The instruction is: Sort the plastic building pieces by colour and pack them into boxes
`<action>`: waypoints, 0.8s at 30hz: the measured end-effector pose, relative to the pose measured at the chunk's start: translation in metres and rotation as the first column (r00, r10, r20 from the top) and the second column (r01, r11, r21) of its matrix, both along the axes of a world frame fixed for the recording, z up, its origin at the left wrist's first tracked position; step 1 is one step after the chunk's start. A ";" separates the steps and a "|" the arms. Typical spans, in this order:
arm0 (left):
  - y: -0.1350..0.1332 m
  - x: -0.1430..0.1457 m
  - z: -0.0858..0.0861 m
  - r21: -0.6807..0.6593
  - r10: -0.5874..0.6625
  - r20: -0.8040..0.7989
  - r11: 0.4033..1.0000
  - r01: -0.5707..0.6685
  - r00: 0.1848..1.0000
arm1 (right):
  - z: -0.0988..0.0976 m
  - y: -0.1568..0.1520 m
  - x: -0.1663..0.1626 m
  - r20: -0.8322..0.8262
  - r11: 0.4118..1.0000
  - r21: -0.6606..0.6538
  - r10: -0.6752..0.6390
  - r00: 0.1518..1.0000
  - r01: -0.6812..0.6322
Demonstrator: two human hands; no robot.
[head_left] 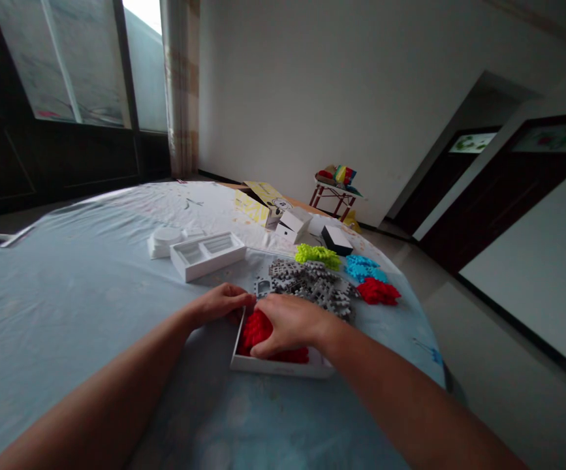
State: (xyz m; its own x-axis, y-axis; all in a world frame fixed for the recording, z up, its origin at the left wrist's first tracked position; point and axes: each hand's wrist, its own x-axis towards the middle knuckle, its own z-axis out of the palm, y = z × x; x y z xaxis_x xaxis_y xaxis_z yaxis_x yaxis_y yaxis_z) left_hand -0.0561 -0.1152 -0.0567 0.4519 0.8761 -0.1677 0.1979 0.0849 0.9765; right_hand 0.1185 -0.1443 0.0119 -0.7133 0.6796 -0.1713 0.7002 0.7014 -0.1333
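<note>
A shallow white box [283,371] in front of me holds a heap of red plastic pieces [254,331]. My right hand [290,321] reaches into it from the right, thumb and fingers curved around some of the red pieces. At the far left corner of the box, my left hand [221,303] is closed with its fingertips at the rim. Just beyond lies a pile of grey interlocking pieces [312,284], partly hidden behind my right hand. What is under my right palm does not show.
Yellow-green pieces [318,256], blue pieces [365,267] and another red pile [378,292] lie at the right. A white divided tray [208,256] stands far left of the grey pile. Behind are a white carton [292,225], a black box [336,240] and a yellow printed box [266,202].
</note>
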 end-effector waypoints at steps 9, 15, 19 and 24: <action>0.001 0.000 -0.004 -0.027 -0.021 0.020 0.999 0.022 1.000 | 0.007 0.009 0.012 -0.059 0.968 -0.252 -0.013 0.998 -0.003; 0.002 0.000 -0.006 -0.022 -0.010 0.018 1.000 0.010 1.000 | 0.004 0.009 0.020 -0.181 0.948 -0.318 -0.067 0.981 0.006; 0.003 0.000 -0.005 -0.011 -0.016 0.008 1.000 0.016 1.000 | -0.006 0.004 0.019 -0.250 0.960 -0.280 -0.097 0.963 0.023; 0.005 -0.001 -0.006 -0.003 -0.044 -0.004 0.999 0.044 0.999 | -0.012 -0.004 0.015 -0.312 0.973 -0.226 -0.119 0.943 0.049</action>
